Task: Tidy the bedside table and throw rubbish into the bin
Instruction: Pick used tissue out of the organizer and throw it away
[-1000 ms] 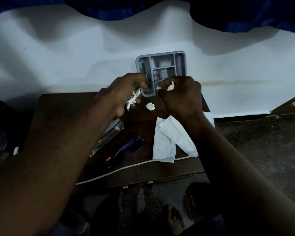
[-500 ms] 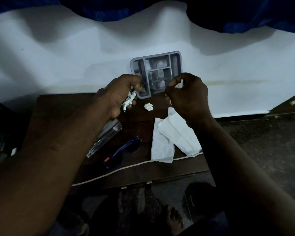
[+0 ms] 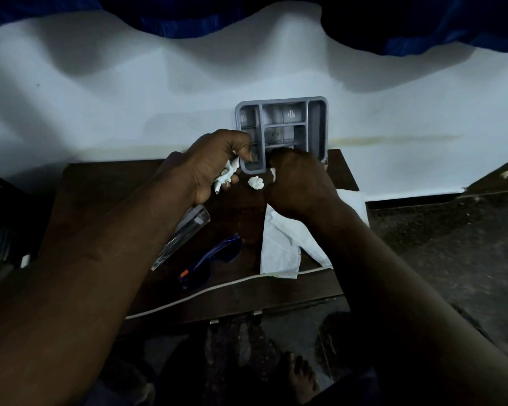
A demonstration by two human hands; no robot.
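A dark wooden bedside table [image 3: 106, 183] stands against a white wall. At its back edge stands a grey compartment tray [image 3: 317, 127]. My left hand [image 3: 214, 165] is closed on crumpled white paper [image 3: 226, 177], with its thumb on the tray's near left corner. My right hand [image 3: 299, 183] is curled at the tray's near edge with a small white scrap [image 3: 273, 172] showing at its fingers. A small white paper ball [image 3: 256, 183] lies on the table between the two hands.
Unfolded white tissues [image 3: 282, 247] lie under my right wrist. Blue glasses [image 3: 214, 259], a clear glass [image 3: 185, 232] on its side and a white cable [image 3: 217, 288] lie nearer the front edge. My bare foot [image 3: 301, 379] is on the dark floor below.
My right hand has moved down and left, from the tray's right side to its near edge. My left hand has stayed at the tray's corner with the crumpled paper.
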